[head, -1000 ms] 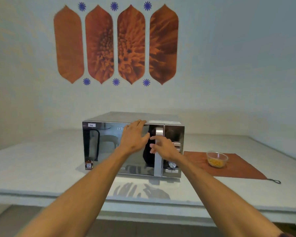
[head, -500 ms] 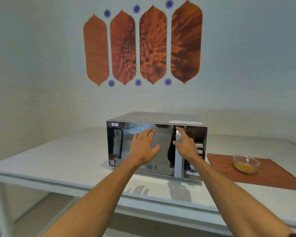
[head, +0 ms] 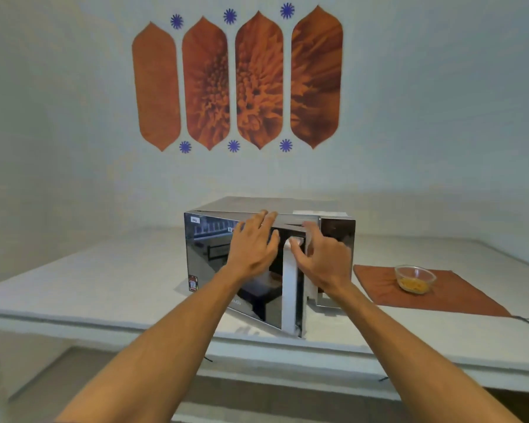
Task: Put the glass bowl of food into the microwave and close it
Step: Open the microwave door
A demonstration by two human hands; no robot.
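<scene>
Clear glass bowl of yellow food (head: 415, 279) sits on rust-orange cloth (head: 458, 296), right of the mirrored silver microwave (head: 336, 227). Right hand (head: 324, 261) nearer, fingers curled around door handle (head: 289, 288); left hand (head: 254, 245) flat, open on the door. Door ajar.

Both arms reach forward, left hand (head: 254, 245) flat, right hand (head: 324, 257) fingers curled.

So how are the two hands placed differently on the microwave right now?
The left hand lies flat, palm against the mirrored door, fingers up over its top edge. The right hand is curled at the door's handle, fingers hooked at the open edge of the door. The left braces; the right seems to pull. Both touch the microwave, and neither touches the glass bowl on the orange cloth.
</scene>
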